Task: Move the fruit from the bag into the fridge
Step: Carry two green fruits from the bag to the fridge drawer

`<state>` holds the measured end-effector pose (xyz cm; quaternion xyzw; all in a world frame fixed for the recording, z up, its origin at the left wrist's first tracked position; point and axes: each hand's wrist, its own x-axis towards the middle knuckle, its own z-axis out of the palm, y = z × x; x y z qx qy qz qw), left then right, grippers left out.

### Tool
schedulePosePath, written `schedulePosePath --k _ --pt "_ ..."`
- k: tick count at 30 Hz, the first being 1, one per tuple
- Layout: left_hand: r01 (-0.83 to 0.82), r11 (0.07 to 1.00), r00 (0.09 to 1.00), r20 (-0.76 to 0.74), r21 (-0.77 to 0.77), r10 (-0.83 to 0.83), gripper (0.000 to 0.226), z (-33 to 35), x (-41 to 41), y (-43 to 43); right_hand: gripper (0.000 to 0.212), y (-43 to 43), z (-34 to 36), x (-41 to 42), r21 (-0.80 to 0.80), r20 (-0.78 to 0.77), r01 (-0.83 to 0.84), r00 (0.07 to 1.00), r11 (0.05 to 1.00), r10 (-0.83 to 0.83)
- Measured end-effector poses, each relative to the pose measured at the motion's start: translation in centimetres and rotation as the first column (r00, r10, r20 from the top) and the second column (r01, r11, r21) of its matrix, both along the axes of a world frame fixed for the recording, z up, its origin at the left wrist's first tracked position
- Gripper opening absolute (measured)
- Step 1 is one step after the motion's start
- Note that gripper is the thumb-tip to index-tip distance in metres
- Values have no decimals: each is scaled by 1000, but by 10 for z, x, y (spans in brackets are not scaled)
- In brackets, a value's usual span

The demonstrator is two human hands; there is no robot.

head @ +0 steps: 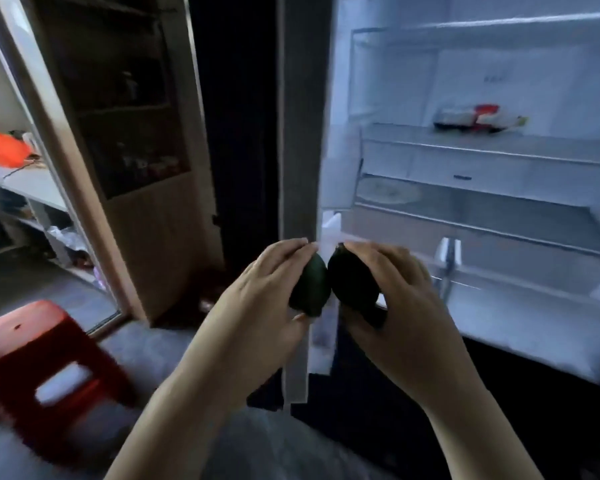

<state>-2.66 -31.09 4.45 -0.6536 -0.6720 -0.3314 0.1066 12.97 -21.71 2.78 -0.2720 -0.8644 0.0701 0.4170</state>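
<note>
before the open fridge [499,157], left hand [264,285] curls round one green fruit [311,289], right hand [400,299] round a second fruit [352,282], seemingly to shelve both together.

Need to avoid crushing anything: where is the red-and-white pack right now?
Head view, upper right: the pack lies on a fridge shelf, above and right of the right hand, which grips a fruit.
</note>
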Motion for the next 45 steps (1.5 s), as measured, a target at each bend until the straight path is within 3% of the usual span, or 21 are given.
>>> schedulePosePath --k 9,18,26,35,41,45 --pt "417 908 909 45 -53 -414 72 -15 132 154 65 80 -17 157 -82 -8 366 930 927 -368" --pt "615 771 787 77 -166 -612 77 -40 186 278 66 155 -48 210 -160 111 601 800 783 -590" --pt "585 788 811 109 -193 -575 74 -52 162 393 63 281 -51 196 -191 178 525 849 829 -497" --pt "489 774 862 86 -403 -499 73 -93 168 497 58 400 -69 222 -304 397 533 824 789 -404" --pt "378 683 899 70 -626 -433 74 -126 189 552 56 468 -105 246 -478 646 537 751 695 -137" --pt "320 629 891 0 -709 -453 75 -137 210 585 37 507 -125 245 -500 726 516 688 696 12"
